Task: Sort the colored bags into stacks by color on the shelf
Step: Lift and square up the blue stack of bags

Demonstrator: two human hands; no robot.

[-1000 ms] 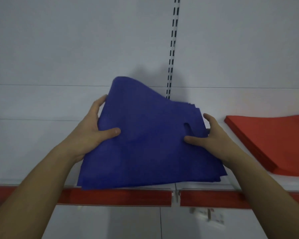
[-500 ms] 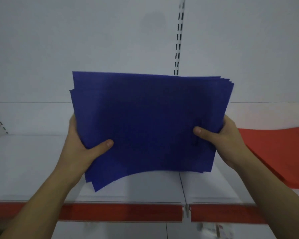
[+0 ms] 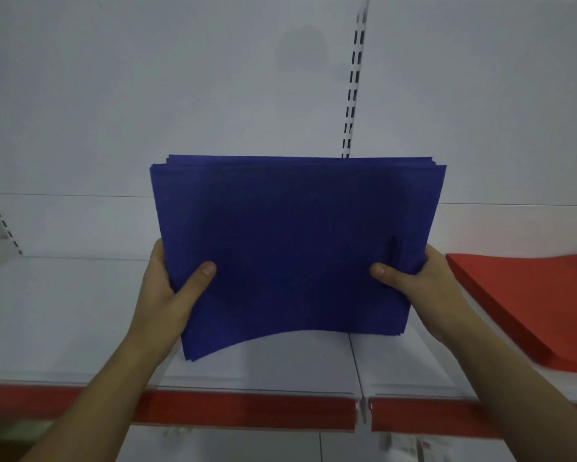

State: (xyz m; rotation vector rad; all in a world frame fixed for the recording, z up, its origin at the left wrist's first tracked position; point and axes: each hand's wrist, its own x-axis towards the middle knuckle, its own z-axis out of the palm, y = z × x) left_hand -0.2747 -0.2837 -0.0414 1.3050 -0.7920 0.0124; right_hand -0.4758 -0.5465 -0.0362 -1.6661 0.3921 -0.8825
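Change noted: a second ago your blue bags (image 3: pixel 297 245) sag forward and curl over the shelf (image 3: pixel 63 311). Now you hold them upright, broad face toward you, top edges nearly level. Over the last half second the fan at the top right corner closes up, and only thin steps of the rear bags show there.

Left grip (image 3: pixel 170 295): closed on the bundle's left edge, thumb (image 3: pixel 200 278) on the front face, the rest of the fingers behind and out of sight. Right grip (image 3: pixel 417 285): pinches the right edge the same way, thumb in front, just below the handle slot (image 3: pixel 393 250). Both grips sit low on the bundle, so most of it stands free above them.

Lower edge: bowed, and the corner under your left grip hangs lowest. You cannot tell from this view whether it touches the shelf.

Red stack (image 3: pixel 530 301): flat on the shelf, right of your right grip, near but apart.

Judgement: this reads as a squaring step. The blues are gathered as one colour group and almost aligned. What likely remains is to lay them flat on the shelf below your grips, clear of the red. The bags look limp, so watch that low corner does not fold under.
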